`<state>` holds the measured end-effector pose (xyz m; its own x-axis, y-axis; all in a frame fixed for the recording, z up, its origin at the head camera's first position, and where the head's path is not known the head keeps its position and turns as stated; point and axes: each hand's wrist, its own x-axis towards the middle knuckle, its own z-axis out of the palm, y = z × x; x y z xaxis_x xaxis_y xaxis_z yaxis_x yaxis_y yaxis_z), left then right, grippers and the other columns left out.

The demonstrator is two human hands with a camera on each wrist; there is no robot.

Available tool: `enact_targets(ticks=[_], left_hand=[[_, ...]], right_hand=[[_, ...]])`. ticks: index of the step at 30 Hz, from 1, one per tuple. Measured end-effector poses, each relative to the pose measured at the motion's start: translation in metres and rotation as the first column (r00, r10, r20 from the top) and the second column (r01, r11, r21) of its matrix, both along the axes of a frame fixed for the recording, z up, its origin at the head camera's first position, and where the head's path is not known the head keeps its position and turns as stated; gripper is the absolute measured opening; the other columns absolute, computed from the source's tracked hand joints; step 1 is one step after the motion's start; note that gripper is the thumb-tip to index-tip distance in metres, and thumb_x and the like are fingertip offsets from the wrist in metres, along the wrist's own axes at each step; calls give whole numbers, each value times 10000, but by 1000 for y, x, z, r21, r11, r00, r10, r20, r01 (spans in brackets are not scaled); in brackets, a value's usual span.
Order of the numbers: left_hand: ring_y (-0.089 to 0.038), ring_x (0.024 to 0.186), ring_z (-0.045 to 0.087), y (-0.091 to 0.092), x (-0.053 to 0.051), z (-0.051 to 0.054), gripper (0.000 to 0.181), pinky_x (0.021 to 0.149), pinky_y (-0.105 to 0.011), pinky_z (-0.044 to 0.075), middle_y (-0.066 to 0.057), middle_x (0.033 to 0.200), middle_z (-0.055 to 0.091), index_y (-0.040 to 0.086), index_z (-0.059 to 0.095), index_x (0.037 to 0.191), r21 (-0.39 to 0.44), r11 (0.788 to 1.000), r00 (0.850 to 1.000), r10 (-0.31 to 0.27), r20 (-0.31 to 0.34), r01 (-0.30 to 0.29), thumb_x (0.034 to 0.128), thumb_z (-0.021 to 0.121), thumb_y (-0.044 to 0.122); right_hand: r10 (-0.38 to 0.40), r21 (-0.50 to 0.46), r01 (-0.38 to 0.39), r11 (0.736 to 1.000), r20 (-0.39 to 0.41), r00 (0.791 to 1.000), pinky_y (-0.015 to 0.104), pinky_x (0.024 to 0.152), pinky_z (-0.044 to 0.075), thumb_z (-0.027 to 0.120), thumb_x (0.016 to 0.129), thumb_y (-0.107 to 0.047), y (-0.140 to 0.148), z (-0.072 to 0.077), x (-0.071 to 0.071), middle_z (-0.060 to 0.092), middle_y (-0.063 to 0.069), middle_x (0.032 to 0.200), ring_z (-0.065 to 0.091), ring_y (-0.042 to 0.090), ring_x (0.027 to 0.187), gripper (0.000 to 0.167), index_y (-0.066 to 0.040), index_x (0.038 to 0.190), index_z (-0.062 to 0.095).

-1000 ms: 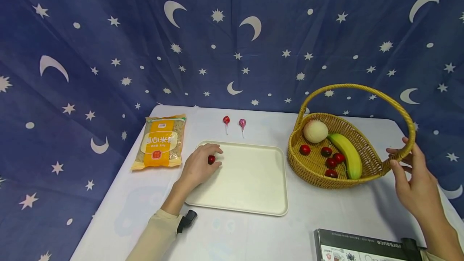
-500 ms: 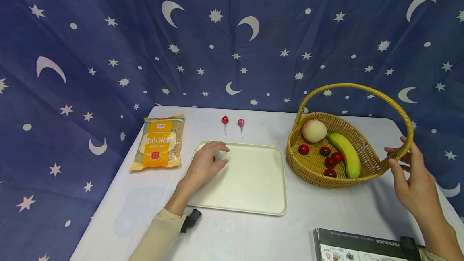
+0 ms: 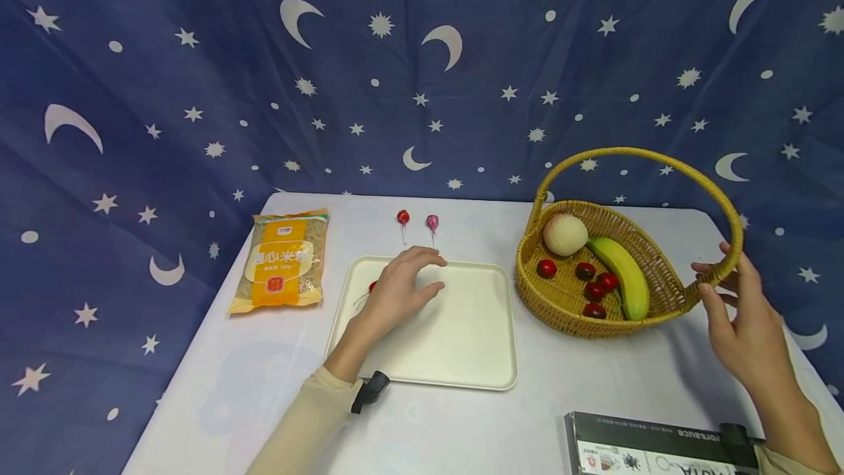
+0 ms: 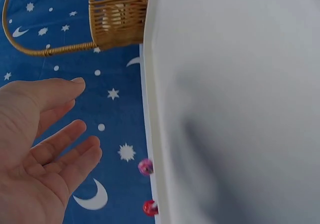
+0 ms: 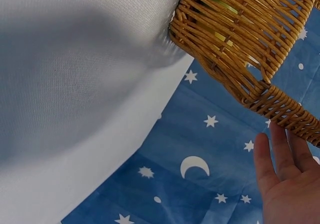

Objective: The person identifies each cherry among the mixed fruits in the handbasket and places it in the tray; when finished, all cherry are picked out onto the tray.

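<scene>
My left hand (image 3: 404, 292) hovers over the cream tray (image 3: 455, 328) with thumb and fingers apart and nothing between them. Behind its knuckles a red cherry (image 3: 372, 286) with thin stems shows on the tray's left part, mostly hidden by the hand. In the left wrist view, the palm and loosely bent fingers (image 4: 75, 159) are bare. At the right, my right hand (image 3: 745, 321) holds the base of the wicker basket's handle, thumb in front and fingers behind. The basket (image 3: 560, 317) contains a peach (image 3: 565, 234), a banana (image 3: 623, 277) and several cherries (image 3: 595, 290).
A yellow noodle bag (image 3: 280, 262) lies left of the tray. Behind the tray are a red lollipop (image 3: 403, 218) and a pink lollipop (image 3: 431, 222). A dark printed box (image 3: 659, 446) lies at the front right. A starry blue curtain (image 3: 369, 123) hangs behind the table.
My left hand has moved right across the tray, leaving the cherry, which was between its fingers, behind on the tray. The right hand stays at the basket handle. The head view shifted slightly.
</scene>
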<state>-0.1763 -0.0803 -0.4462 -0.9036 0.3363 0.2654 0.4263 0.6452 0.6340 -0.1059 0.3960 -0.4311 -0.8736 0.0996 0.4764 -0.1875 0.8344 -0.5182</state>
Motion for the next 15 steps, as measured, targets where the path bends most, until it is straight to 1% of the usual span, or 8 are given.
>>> enact_targets(ticks=[1,2,3,5,9,11,13,15], left_hand=[[-276,1340,650,3,0,1,326,1151,-472,524,-63,1361,719,136,760,1231,3,1000,1000,-7,-1,7,914,837,129],[-273,1334,651,6,-1,2,330,1148,-467,527,-59,1356,718,136,757,1236,3,1000,1000,-14,-2,14,916,836,130],[-266,1330,652,10,-2,3,333,1144,-459,531,-53,1352,717,138,752,1243,4,1000,1000,-23,-3,23,919,832,135],[-256,1325,652,17,-3,5,346,1142,-442,532,-40,1343,717,141,740,1259,7,999,999,-43,-4,43,924,828,141],[-246,1326,655,31,-7,8,381,1140,-432,534,-33,1337,719,137,715,1293,22,995,996,-92,-5,92,929,825,144],[-267,1307,664,38,-8,10,409,1136,-453,527,-35,1344,718,138,706,1317,40,993,993,-114,16,113,927,827,146],[-303,1281,671,47,-9,12,437,1116,-464,537,-53,1355,714,141,695,1343,77,987,989,-143,49,139,927,829,147],[-333,1258,675,55,-12,13,455,1099,-459,547,-59,1366,707,147,687,1360,113,981,982,-168,82,159,928,829,149]], right_hand=[[3,-5,-3,1000,-2,1000,-86,987,247,561,1095,-87,1,0,0,468,-439,1366,342,-342,1141,731,-353,1686,222],[6,-8,-6,1000,-3,1000,-88,983,250,562,1094,-86,1,0,-1,428,-489,1332,347,-338,1142,730,-354,1685,226],[8,-10,-8,1000,-4,1000,-90,979,253,562,1094,-85,1,0,-1,418,-503,1320,352,-335,1141,731,-356,1684,227],[10,-12,-10,1000,-1,1000,-89,982,255,561,1096,-89,1,1,-2,424,-495,1324,353,-334,1144,730,-362,1683,225],[10,-17,-10,1000,6,1000,-89,979,263,561,1097,-96,0,1,-2,482,-415,1357,361,-331,1144,731,-374,1681,221],[9,-18,-9,1000,3,1000,-89,975,268,563,1095,-92,0,1,-2,505,-376,1366,365,-332,1145,733,-374,1680,225],[10,-18,-10,1000,1,1000,-89,975,271,563,1094,-90,0,1,-1,513,-364,1367,365,-334,1145,733,-374,1680,227],[11,-21,-11,1000,-3,1000,-91,971,274,564,1092,-86,0,1,0,504,-382,1356,372,-332,1148,732,-372,1679,231]])
